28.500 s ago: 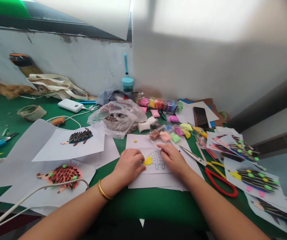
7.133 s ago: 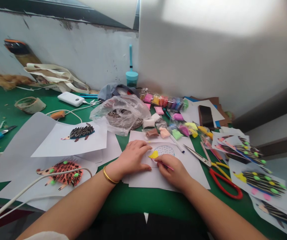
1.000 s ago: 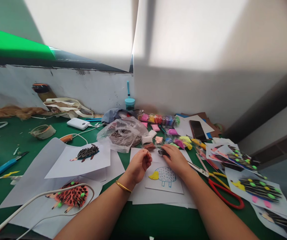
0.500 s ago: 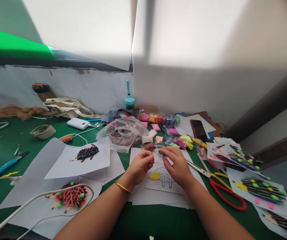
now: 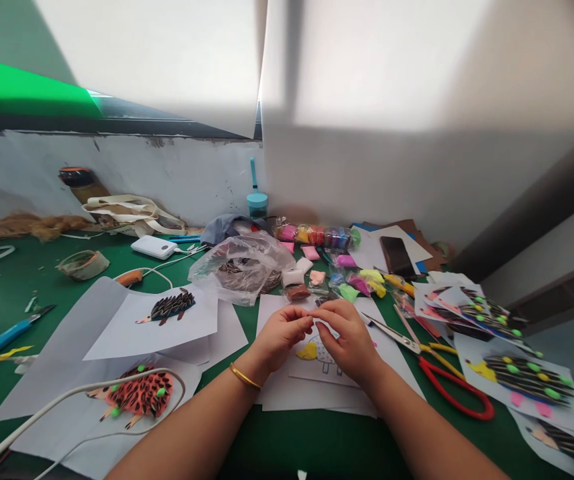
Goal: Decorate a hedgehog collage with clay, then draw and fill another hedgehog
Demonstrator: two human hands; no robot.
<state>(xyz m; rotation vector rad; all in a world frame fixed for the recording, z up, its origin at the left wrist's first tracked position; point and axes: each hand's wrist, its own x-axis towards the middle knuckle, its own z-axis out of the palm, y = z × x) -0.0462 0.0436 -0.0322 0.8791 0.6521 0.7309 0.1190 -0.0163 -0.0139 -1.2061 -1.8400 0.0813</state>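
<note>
My left hand [image 5: 283, 333] is closed in a pinch above white sheets of paper [image 5: 279, 390]. My right hand [image 5: 343, 337] meets it, the fingertips of both together. Whatever is between them is too small or hidden to make out. Under the hands lies a drawing of a hedgehog [image 5: 327, 367] in blue outline with a yellow face [image 5: 309, 351]; my right hand covers much of its body. Just beyond the fingertips is a small packet of dark clay [image 5: 323, 301], with a brown clay packet [image 5: 297, 293] to its left.
Scissors with red and yellow handles [image 5: 459, 390] lie at the right, near finished hedgehog pictures [image 5: 527, 380]. A plastic bag of seeds [image 5: 241, 267] and clay packets [image 5: 349, 292] sit behind. At left are a seed hedgehog picture [image 5: 171, 305], a white cable [image 5: 81, 393] and a blue cutter [image 5: 4, 337].
My right hand has moved left from beside the dark clay packet and now touches my left hand at the fingertips. The view has shifted slightly.
</note>
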